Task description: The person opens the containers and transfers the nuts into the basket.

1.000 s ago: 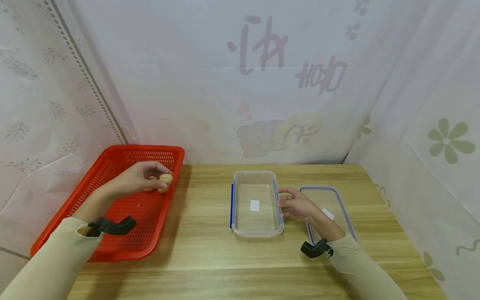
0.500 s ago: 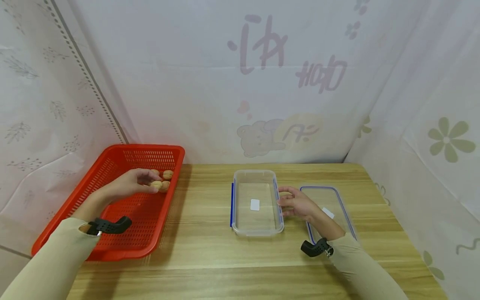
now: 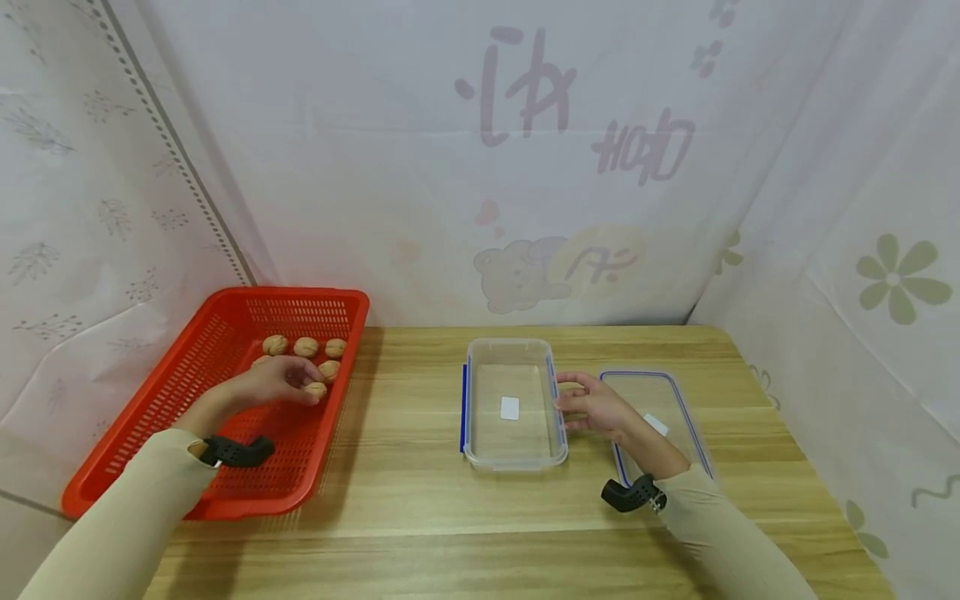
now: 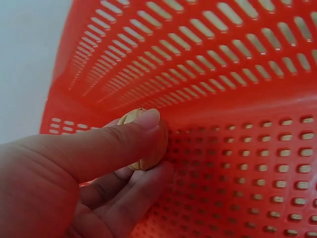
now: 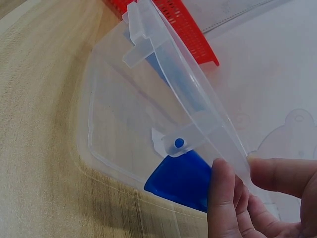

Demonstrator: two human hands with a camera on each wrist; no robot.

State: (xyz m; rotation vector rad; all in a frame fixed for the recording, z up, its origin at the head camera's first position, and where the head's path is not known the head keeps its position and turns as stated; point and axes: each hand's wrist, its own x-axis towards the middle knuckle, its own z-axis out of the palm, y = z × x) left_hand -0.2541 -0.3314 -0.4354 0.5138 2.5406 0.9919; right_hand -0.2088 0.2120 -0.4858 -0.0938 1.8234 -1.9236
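My left hand point(image 3: 276, 382) is down inside the red basket point(image 3: 324, 450), pinching a walnut point(image 4: 154, 146) between thumb and fingers. In the left wrist view the thumb lies over the top of the nut and the fingers come from below. Several other walnuts point(image 3: 306, 347) lie around that hand, toward the basket's far right corner. At the middle of the table stands a clear plastic container point(image 3: 517, 462) without its lid. My right hand point(image 3: 592, 410) grips its right wall, thumb at the rim and fingers outside, by a blue clip point(image 5: 181, 181).
A clear lid with a blue seal point(image 3: 651, 387) lies flat on the wooden table point(image 3: 420, 517), partly under my right forearm. A white label point(image 3: 510, 408) shows in the container. Printed curtains point(image 3: 375, 208) hang behind and at both sides.
My left hand, a walnut at its fingertips, has shifted left and then nearer to me inside the basket, uncovering more walnuts behind it. The right hand and the container stay in place.
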